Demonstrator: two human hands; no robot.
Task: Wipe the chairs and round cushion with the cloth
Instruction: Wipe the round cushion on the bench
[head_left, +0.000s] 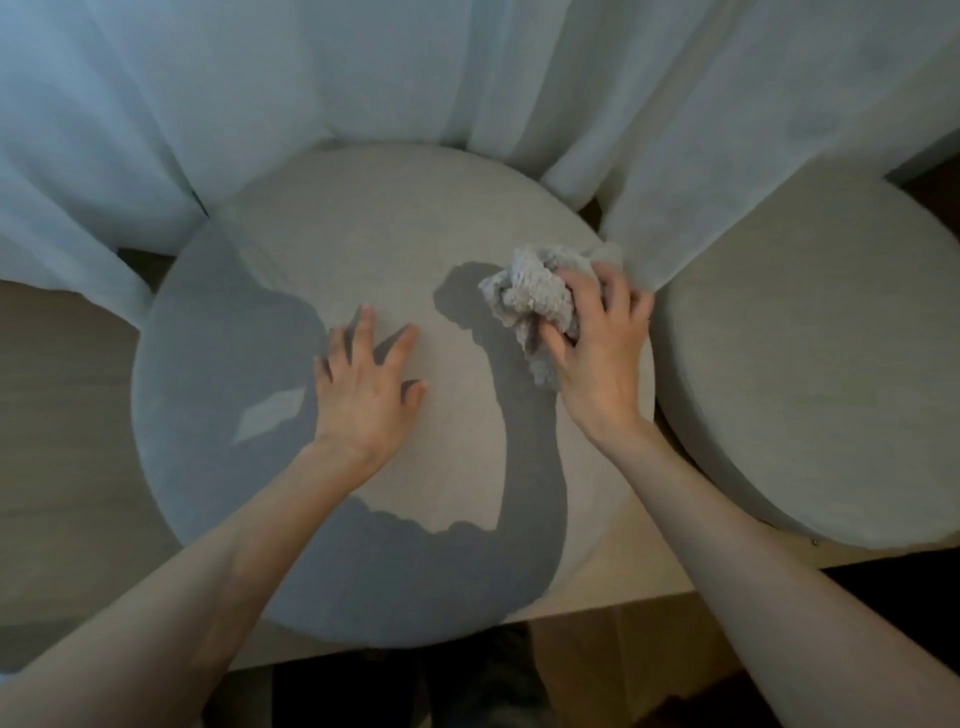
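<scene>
Forearms run off the bottom edge, and shadow darkens a lot of the pale grey round fabric cushion (395, 218) mid-frame. Left hand (363, 395) lies flat on it, fingers spread. Right hand (597, 353) clutches the crumpled fluffy grey cloth (530, 296), centre-right on the cushion. Sheer white curtain (467, 67) covers its upper-right rim.

I have free round cushion (389, 218) between my left hand (363, 384) and my right hand (597, 343), which grips the cloth (535, 296). The curtain (467, 67) crowds the far rim just beside my right hand; another seat (831, 364) blocks the right.
</scene>
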